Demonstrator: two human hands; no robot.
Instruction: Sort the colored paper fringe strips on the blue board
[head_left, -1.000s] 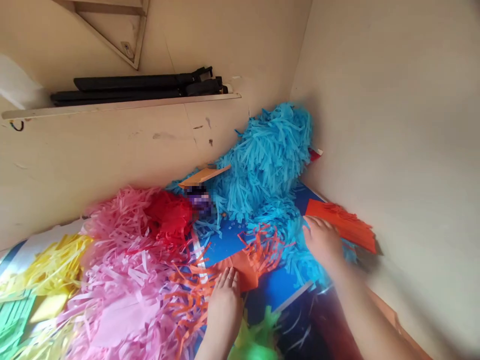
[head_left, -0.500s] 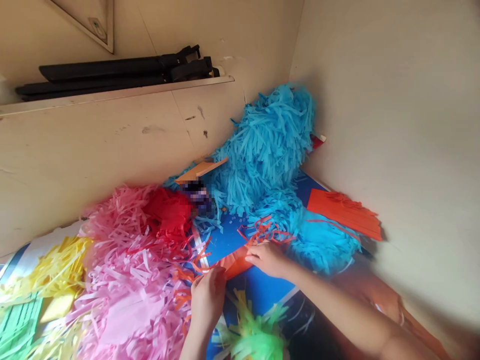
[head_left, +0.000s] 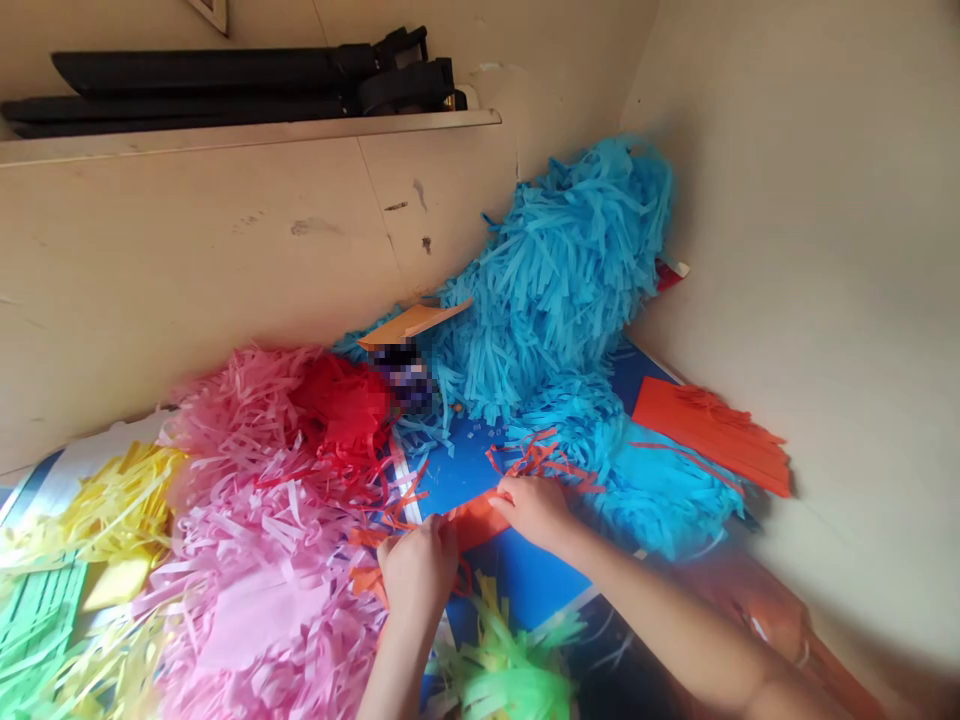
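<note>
My left hand (head_left: 418, 570) and my right hand (head_left: 534, 508) both pinch a strip of orange fringed paper (head_left: 471, 522) between them, low in the view. The strip lies across a blue board (head_left: 517, 575), and its cut fringes curl up past my right hand. A mound of sky-blue paper fringe (head_left: 559, 270) rises just beyond my right hand. A pink paper fringe pile (head_left: 259, 545) lies against my left hand, with a red fringe bunch (head_left: 337, 405) behind it. A flat orange fringed sheet (head_left: 709, 435) lies to the right.
Yellow fringe (head_left: 82, 500) and green paper (head_left: 34, 630) lie at the far left. A green fringe tuft (head_left: 510, 680) sits below my hands. A pale orange card (head_left: 412, 322) rests near the corner of cream walls. Black bars lie on a wall shelf (head_left: 240, 130).
My right hand has moved left from the blue fringe onto the orange strip, closer to my left hand. The view has tilted slightly, and the orange sheet now lies apart from my hand.
</note>
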